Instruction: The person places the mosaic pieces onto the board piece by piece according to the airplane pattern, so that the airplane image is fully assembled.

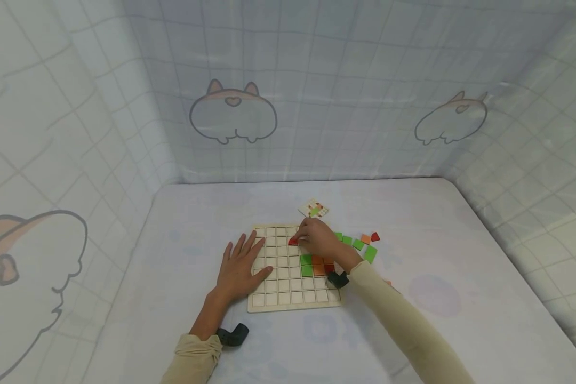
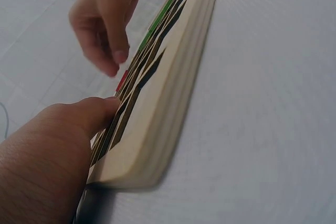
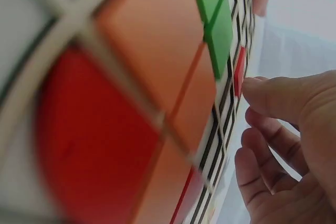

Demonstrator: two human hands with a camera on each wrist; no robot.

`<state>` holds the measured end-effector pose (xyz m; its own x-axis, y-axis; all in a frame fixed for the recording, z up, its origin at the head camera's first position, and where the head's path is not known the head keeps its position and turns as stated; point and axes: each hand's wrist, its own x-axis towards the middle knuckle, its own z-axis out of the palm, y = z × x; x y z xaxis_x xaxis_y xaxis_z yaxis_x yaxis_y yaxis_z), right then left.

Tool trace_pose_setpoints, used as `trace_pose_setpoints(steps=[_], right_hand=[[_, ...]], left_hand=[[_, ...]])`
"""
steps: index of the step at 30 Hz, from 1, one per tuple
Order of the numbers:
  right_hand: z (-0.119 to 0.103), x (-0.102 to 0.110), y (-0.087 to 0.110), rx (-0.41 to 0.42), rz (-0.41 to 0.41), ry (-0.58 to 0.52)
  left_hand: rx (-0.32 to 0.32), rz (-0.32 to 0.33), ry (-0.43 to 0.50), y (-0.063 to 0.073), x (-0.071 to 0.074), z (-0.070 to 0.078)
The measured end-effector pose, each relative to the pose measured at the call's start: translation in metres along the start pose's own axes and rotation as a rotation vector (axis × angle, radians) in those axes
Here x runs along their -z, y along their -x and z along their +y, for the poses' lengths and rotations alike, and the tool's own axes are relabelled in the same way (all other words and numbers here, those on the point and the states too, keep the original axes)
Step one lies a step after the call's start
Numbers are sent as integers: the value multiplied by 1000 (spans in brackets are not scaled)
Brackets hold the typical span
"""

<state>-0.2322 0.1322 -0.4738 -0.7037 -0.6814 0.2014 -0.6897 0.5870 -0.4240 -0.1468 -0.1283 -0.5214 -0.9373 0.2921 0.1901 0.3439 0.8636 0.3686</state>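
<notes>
Right hand [image 1: 318,237] touches a red tile [image 1: 293,241], grip unclear, partly hiding the gridded board [image 1: 283,285]; left hand [image 1: 237,271] spread; green tiles [image 1: 370,254] beside.

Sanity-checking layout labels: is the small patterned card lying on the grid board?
No, the small patterned card lies off the grid board, beyond its far edge in the head view.
</notes>
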Motion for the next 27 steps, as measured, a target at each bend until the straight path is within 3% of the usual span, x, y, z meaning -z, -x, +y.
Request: trace_pose_setpoints(steps=[4, 12, 27], right_hand=[[9, 8, 18, -60, 38, -39], [28, 20, 52, -178, 36, 4], [57, 43, 90, -450, 82, 132]], left_hand=[[-3, 2, -3, -1, 0, 1], [10, -23, -1, -2, 1, 1], [21, -48, 2, -1, 3, 2]])
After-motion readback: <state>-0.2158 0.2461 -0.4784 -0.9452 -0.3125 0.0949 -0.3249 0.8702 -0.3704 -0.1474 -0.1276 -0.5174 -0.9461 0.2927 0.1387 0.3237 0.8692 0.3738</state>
